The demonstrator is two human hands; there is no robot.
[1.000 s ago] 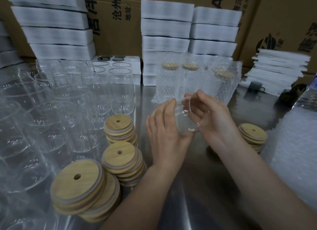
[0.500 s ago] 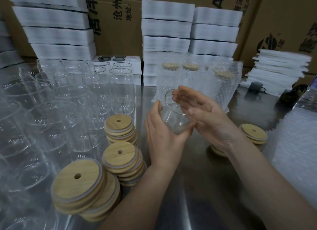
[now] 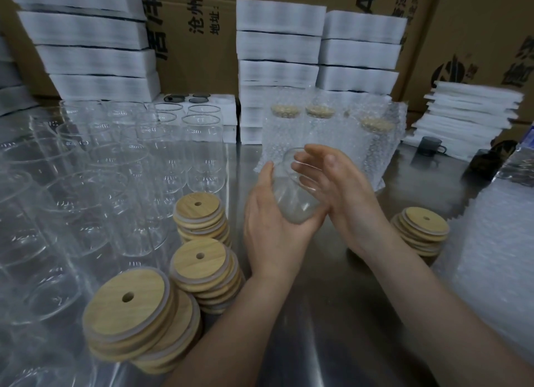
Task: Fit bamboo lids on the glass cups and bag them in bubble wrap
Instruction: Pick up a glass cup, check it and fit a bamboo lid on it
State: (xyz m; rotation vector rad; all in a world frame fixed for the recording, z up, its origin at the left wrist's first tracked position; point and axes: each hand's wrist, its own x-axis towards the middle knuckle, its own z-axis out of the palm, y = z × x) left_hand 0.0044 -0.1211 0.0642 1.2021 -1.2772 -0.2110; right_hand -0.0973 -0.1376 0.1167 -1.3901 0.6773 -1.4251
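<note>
Swung rim-up since a second ago: clear round-bodied glass cup [image 3: 294, 207], lidless, above grey steel table [image 3: 318, 314]; left hand [image 3: 271, 227] wrapped round lower body; right hand [image 3: 341, 190] flat, fingers straight against upper side (grips nothing); light, stiff, slick, breakable; best held at belly, never thin rim.

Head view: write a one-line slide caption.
Left hand grips a lidless glass cup, right hand against its rim, between bamboo lid stacks; bubble-wrapped cups behind.

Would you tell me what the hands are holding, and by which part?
A tilted glass cup: the left hand grips its lower body near the base; the right hand lies flat against its upper side by the rim.
</note>
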